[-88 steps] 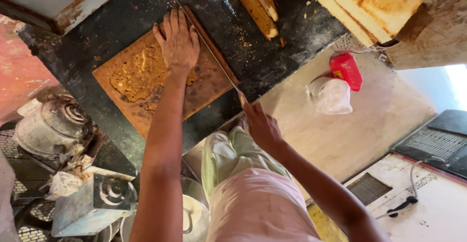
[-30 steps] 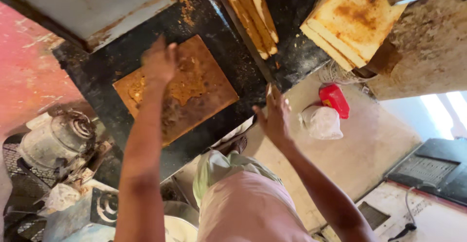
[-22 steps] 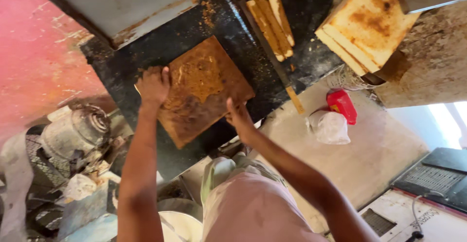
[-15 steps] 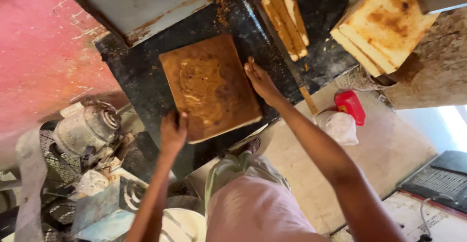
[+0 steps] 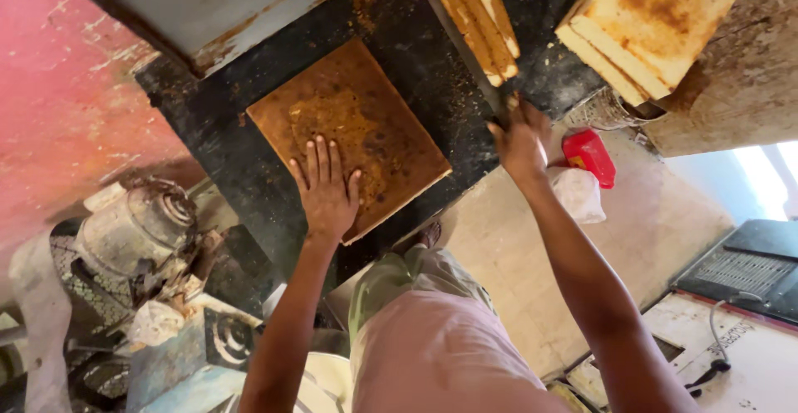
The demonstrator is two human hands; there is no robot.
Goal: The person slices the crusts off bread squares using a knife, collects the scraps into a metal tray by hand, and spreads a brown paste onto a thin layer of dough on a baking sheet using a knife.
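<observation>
The left hand (image 5: 326,190) lies open, flat on the brown slab (image 5: 349,135) near the bench's (image 5: 249,180) front edge. The right hand (image 5: 519,143) grips the knife (image 5: 461,43) handle, blade beside the cut strips (image 5: 482,14).

Small red packet (image 5: 588,156) beside a white plastic bag (image 5: 575,194) on the pale floor, near the black worktop's edge
</observation>
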